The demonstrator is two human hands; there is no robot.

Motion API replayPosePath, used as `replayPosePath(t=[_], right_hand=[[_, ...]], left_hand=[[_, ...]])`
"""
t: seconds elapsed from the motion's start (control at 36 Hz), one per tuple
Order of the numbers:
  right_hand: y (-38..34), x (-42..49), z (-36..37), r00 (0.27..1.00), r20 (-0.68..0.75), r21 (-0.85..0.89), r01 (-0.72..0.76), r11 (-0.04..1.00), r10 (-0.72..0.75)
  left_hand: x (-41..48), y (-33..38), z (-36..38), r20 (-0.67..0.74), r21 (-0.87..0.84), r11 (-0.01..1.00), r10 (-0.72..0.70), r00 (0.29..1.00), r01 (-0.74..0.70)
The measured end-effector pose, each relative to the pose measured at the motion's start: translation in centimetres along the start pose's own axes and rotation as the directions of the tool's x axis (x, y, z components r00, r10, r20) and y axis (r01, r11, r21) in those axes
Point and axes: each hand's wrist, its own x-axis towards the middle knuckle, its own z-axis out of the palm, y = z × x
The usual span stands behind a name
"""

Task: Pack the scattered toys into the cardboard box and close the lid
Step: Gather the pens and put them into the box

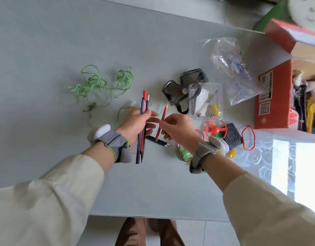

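Bright, even daylight; a blown-out sun patch glares on the table at right. Shadows are soft. Wide-angle bending and blur grow toward the top-right corner.

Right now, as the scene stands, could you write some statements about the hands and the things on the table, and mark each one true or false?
1. The left hand holds a bundle of pens and pencils. True.
2. The right hand holds nothing. False: it pinches a red pencil.
3. The cardboard box is closed. False: it stands open, with things visible inside.
4. A tangle of green string lies on the table, to the left of both hands. True.
5. The orange rubber band lies inside the box. False: it lies on the table beside the box.
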Motion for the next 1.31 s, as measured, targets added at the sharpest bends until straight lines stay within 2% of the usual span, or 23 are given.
replayPosePath(t=[0.06, 0.11, 0.19, 0.28, 0.36, 0.42, 0.47, 0.53, 0.58, 0.67, 0.75, 0.81, 0.92, 1.03, 1.14, 1.25, 1.31], right_hand=[[-0.9, -1.2, -0.2, 0.993, 0.110, -0.001, 0.038, 0.999, -0.038], [-1.8, -2.1, -0.4, 0.987, 0.151, -0.044, 0.069, 0.997, -0.061], [-2.3, -2.4, -0.2, 0.984, 0.140, -0.092, 0.128, 0.987, -0.115], [-2.2, -2.1, 0.1, 0.983, 0.061, -0.133, 0.178, 0.975, -0.171], [-1.6, -2.5, 0.9, 0.974, 0.055, -0.135, 0.226, 0.965, -0.220], [-0.8, -2.8, 1.4, 0.970, 0.020, -0.150, 0.243, 0.958, -0.242], [0.7, -2.4, 1.8, 0.958, -0.069, -0.220, 0.257, 0.941, -0.278], [2.6, -1.9, 2.2, 0.951, -0.034, -0.488, 0.252, 0.836, -0.306], [4.2, -1.5, 2.8, 0.957, 0.102, -0.710, 0.262, 0.653, -0.273], [5.9, -1.5, 4.2, 0.928, 0.167, -0.856, 0.304, 0.418, -0.332], [6.6, -1.3, 4.8, 0.909, 0.180, -0.885, 0.317, 0.341, -0.377], [6.8, -1.3, 4.8, 0.917, 0.190, -0.881, 0.317, 0.351, -0.351], [6.5, -1.8, 4.1, 0.954, 0.150, -0.826, 0.264, 0.497, -0.258], [5.9, -3.6, 2.6, 0.969, 0.184, -0.750, 0.247, 0.613, -0.165], [5.1, -5.9, 1.5, 0.972, 0.219, -0.588, 0.203, 0.783, -0.088], [2.8, -8.0, -0.1, 0.950, 0.296, -0.451, 0.228, 0.863, -0.097], [1.6, -8.7, -0.4, 0.944, 0.308, -0.408, 0.245, 0.879, -0.120]], left_hand=[[-0.2, -0.2, 0.5, 0.009, -0.006, 1.000, -0.029, 1.000, 0.029], [-0.8, -0.1, 1.1, 0.045, -0.059, 0.997, -0.052, 0.998, 0.054], [-1.6, -0.1, 1.3, 0.082, -0.187, 0.979, -0.065, 0.994, 0.080], [-2.3, 0.2, 0.8, 0.084, -0.241, 0.968, -0.045, 0.995, 0.064], [-3.4, -0.1, 0.4, 0.059, -0.131, 0.991, 0.035, 0.998, -0.027], [-3.7, -0.6, 0.2, -0.042, -0.021, 0.996, 0.080, 0.996, -0.081], [-3.5, -1.1, -0.4, -0.165, 0.002, 0.993, 0.114, 0.980, -0.115], [-3.2, -1.5, -1.4, -0.280, -0.051, 0.991, 0.107, 0.954, -0.126], [-3.3, -1.9, -2.6, -0.327, -0.086, 0.991, 0.071, 0.942, -0.105], [-4.0, -3.4, -4.2, -0.282, -0.025, 0.997, 0.067, 0.957, -0.078], [-4.5, -4.6, -5.0, -0.218, -0.051, 0.997, 0.052, 0.975, -0.065], [-4.8, -5.4, -5.0, -0.217, -0.049, 0.997, 0.041, 0.975, -0.053], [-5.1, -6.4, -4.3, -0.243, -0.067, 0.996, 0.034, 0.969, -0.051], [-5.8, -6.8, -2.7, -0.279, -0.059, 0.996, 0.041, 0.959, -0.059], [-5.9, -7.9, -0.7, -0.325, -0.071, 0.997, 0.016, 0.946, -0.041], [-6.5, -6.6, 1.7, -0.290, -0.134, 0.990, 0.003, 0.957, -0.043], [-6.6, -5.7, 2.4, -0.277, -0.057, 0.998, 0.016, 0.961, -0.033]])
